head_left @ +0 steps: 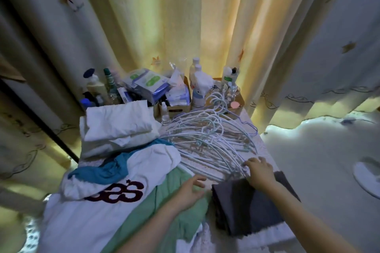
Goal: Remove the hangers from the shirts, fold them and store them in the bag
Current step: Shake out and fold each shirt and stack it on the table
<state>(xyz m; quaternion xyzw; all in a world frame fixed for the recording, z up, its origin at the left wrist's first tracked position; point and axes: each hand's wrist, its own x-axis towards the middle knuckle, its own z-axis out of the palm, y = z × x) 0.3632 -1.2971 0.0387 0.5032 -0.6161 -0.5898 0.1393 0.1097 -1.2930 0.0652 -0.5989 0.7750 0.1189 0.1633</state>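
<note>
Fingers [249, 164] of the right hand [260, 172] are bending down onto the near ends of the pile of hangers [209, 141] and touching them; whether they are gripping one I cannot tell. Left hand [190, 189] is resting on a green shirt [164, 217], its fingers [198, 179] lying loosely apart and holding nothing.

Everything is sitting on a narrow desk [265, 237] with a pale patterned cover, standing against cream curtains [144, 26] printed with leaves. Pale floor [308, 160] is showing to the right. The green shirt is lying at the near left, beside a white shirt [82, 222] with dark red lettering, and a teal garment [102, 170] is lying crumpled across that one. A folded dark grey stack [253, 211] is lying under the right forearm. Folded white clothes [117, 125] are sitting at the far left.

A white round thing [368, 178] is being cut off by the right edge. At the far end, cardboard boxes [178, 108] are holding bottles [198, 80] and packets [144, 84], too crowded to tell apart.
</note>
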